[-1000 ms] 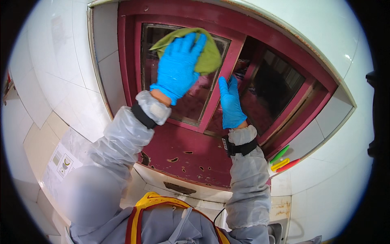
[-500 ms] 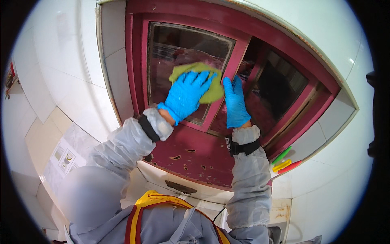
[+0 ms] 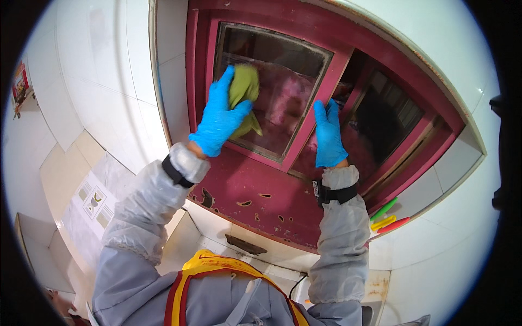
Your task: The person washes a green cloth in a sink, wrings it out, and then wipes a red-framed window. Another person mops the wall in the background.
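Note:
My left hand (image 3: 217, 119), in a blue glove, grips a bunched green cloth (image 3: 244, 89) against the left part of the window glass (image 3: 291, 100). Some of the cloth hangs below the thumb. The pane sits in a maroon sliding sash (image 3: 308, 127). At that sash's right edge, my blue-gloved right hand (image 3: 329, 138) holds on with its fingertips; part of the grip is hidden behind the hand. Through the glass, pinkish material shows dimly.
The maroon sill (image 3: 255, 190) has chipped paint. Green, yellow and red handles (image 3: 385, 221) lie at the right on the tiled ledge. A second dark pane (image 3: 383, 117) stands behind, to the right. White tiled walls (image 3: 103, 49) surround the window; a printed sheet (image 3: 97, 202) is at left.
My left hand has swept the cloth leftward across the glass, and the cloth is now bunched rather than spread flat. My right hand stays at the sash edge. The view has shifted slightly.

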Tool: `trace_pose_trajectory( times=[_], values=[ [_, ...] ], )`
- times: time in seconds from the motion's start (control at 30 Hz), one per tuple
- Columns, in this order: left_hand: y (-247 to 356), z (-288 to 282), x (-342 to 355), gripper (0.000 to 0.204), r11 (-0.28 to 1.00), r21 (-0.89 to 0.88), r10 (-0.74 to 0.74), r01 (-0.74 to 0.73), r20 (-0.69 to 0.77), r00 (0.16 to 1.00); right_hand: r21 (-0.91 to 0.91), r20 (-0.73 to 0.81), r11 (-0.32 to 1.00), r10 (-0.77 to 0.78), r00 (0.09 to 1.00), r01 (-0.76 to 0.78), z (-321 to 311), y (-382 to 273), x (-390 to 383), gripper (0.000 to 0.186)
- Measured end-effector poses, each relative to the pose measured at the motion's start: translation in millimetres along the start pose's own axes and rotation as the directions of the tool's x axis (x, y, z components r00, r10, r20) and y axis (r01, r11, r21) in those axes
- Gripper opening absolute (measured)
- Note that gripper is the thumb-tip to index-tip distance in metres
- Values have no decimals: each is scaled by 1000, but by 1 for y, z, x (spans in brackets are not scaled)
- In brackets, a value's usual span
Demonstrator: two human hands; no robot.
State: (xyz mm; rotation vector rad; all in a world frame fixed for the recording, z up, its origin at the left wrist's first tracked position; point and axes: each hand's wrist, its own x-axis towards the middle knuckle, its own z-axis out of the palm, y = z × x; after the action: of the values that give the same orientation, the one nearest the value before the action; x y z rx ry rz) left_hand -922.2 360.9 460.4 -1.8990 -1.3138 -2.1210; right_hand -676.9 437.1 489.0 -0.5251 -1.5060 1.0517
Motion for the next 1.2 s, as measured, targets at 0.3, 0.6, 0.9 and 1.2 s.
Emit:
trace_pose_trajectory(
  times=[0.3, 0.6, 0.9, 1.2],
  values=[
    [39, 81, -1, 54, 750, 568, 85, -338, 425, 901, -92, -71, 995, 32, 997, -38, 0, 7, 7, 61],
    [-34, 13, 21, 47, 878, 472, -3, 79, -161, 987, -131, -30, 981, 141, 990, -144, -1, -13, -2, 69],
    [-47, -13, -41, 60, 773, 397, -621, 495, 313, 719, -76, 1, 975, 208, 978, -207, -20, 6, -8, 69],
    [-11, -45, -41, 69, 862, 10, -496, 507, 229, 838, -741, 297, 578, -173, 939, 342, -40, 22, 0, 66]
  ],
)
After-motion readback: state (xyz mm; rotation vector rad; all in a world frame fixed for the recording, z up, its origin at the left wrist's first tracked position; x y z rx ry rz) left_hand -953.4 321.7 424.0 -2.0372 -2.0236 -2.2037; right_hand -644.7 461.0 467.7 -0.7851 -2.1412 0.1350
